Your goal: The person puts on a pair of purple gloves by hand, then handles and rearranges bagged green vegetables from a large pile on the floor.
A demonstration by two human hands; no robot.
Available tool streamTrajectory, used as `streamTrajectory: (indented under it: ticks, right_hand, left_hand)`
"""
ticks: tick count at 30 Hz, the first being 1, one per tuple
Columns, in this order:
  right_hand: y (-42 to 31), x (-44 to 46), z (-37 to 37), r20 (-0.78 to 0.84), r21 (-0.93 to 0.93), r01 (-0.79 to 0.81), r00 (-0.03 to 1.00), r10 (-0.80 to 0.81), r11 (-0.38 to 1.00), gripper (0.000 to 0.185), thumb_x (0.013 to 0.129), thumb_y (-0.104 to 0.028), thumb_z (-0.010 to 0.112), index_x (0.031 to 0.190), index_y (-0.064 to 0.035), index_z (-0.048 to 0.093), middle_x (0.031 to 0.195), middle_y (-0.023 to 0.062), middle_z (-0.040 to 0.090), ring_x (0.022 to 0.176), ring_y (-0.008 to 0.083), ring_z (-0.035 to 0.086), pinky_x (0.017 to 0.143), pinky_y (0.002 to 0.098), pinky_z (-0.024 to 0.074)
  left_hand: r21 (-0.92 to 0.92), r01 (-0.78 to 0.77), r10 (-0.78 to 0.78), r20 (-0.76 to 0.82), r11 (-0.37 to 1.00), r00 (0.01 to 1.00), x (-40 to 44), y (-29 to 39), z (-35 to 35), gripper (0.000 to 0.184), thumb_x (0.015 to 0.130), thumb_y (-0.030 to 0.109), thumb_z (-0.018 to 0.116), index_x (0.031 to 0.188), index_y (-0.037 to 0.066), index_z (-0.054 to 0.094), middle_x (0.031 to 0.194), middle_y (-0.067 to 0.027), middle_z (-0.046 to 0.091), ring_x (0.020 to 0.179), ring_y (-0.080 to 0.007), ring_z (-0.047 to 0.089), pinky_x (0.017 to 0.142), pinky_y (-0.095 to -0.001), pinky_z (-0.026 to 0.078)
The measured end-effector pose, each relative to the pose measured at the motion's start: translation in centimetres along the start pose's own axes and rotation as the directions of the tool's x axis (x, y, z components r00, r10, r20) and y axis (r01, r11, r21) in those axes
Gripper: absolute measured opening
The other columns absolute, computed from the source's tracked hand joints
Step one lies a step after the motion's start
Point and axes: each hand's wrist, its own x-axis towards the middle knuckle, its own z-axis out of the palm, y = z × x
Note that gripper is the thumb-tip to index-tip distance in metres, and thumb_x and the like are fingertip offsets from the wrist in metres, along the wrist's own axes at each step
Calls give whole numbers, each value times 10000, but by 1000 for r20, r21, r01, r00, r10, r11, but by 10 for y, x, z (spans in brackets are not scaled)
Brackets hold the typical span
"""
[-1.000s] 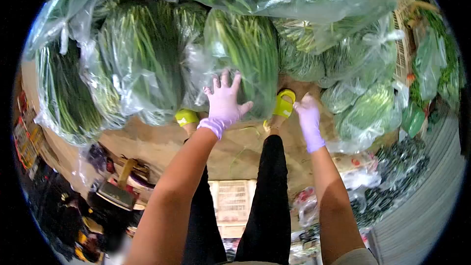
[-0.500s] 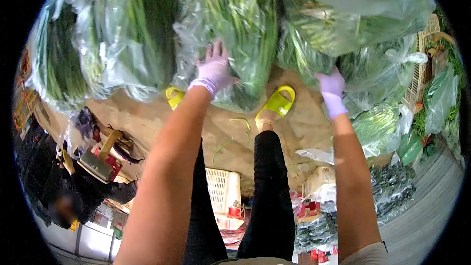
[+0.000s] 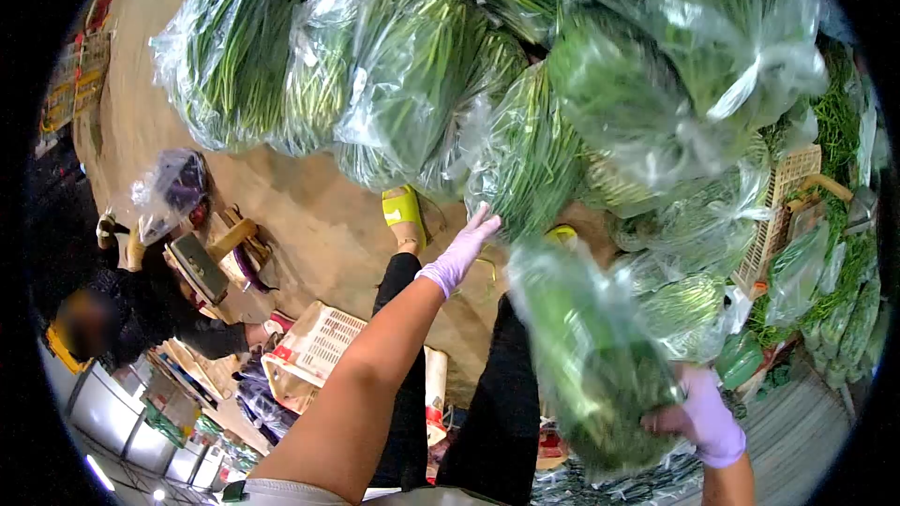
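Note:
My right hand (image 3: pixel 703 417), in a pale purple glove, grips the lower end of a clear plastic bag of leafy greens (image 3: pixel 591 356), held up and slightly blurred in front of my legs. My left hand (image 3: pixel 464 251), gloved alike, reaches forward with its fingers stretched out. Its fingertips are at the near end of another bag of long green stalks (image 3: pixel 534 155); whether they touch it I cannot tell. Beside that one lies a further bag of green stalks (image 3: pixel 408 75). A knotted bag of greens (image 3: pixel 741 37) rests on the heap at upper right.
Yellow-green slippers (image 3: pixel 403 206) are on my feet on the brown floor (image 3: pixel 309 206). A white plastic crate (image 3: pixel 319 342) is at lower left. To the left, a person in dark clothes (image 3: pixel 141 309) is near a small stool-like object (image 3: pixel 197 267). Another crate (image 3: pixel 778 206) stands at right.
My right hand has swung down and back, bringing a bag of greens off the heap. My left hand has come away from the bag it rested on. The view has turned.

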Motion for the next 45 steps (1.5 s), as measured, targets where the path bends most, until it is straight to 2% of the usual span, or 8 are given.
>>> streamTrajectory:
  ticks: [8,14,18,23,31,32,34,45]
  right_hand:
    - [-104,109,-26,299,234,166,925,-233,958,225,767,-162,515,881,13,597,858,97,616,761,146,587,712,262,469]
    - [-152,264,-60,-266,534,488,872,-411,690,269,825,-175,510,1011,16,547,1002,109,576,922,177,557,839,315,432]
    - [-84,232,-14,-155,446,474,877,-456,759,228,774,-210,524,904,-27,568,897,69,590,819,156,559,776,310,446]
    - [58,212,52,85,744,-158,986,143,649,173,796,-172,486,882,-44,563,780,39,590,704,131,572,655,244,463]
    - [260,304,80,-210,859,-82,844,493,506,213,775,-157,532,947,-44,582,857,100,601,805,217,581,699,318,459]
    - [295,328,85,-235,255,-119,955,181,959,235,750,-145,545,956,-36,580,891,127,593,840,258,569,727,345,453]
    - [323,364,98,-288,-610,-25,938,-192,792,261,726,-128,558,966,-28,576,933,157,582,879,302,554,761,372,443]
    - [285,445,111,-567,-276,-333,814,127,902,259,725,-73,542,977,-14,555,1003,187,549,920,332,516,810,384,416]
  left_hand:
    - [-202,667,-414,646,717,641,-75,57,-55,575,858,465,411,1280,78,362,1300,-71,394,1110,-187,438,938,-345,366]
    - [-65,-342,347,108,938,932,14,38,-148,565,866,461,393,1283,81,358,1295,-83,396,1137,-185,411,984,-353,312]
    - [-469,4,-86,-154,883,984,17,40,-147,718,816,492,477,1346,78,229,1349,-108,313,1253,-230,268,1035,-317,192]
    - [312,-3,141,-423,950,895,41,16,-137,924,697,467,651,1299,-79,210,1313,-224,311,1231,-285,297,1014,-328,223]
    - [240,28,136,-638,970,758,83,1,-151,498,758,181,623,1146,-67,434,1096,-133,532,933,-216,522,825,-297,401]
    - [283,-32,206,-608,958,766,81,-3,-154,500,776,199,604,1162,-59,418,1112,-126,522,935,-211,518,809,-290,405]
    - [350,-86,284,-567,933,773,67,2,-150,503,794,217,586,1178,-51,403,1129,-119,512,937,-205,515,793,-283,408]
    - [374,140,127,-606,917,785,7,-1,-132,662,814,398,534,1327,83,257,1306,-103,359,1163,-226,369,878,-382,342]
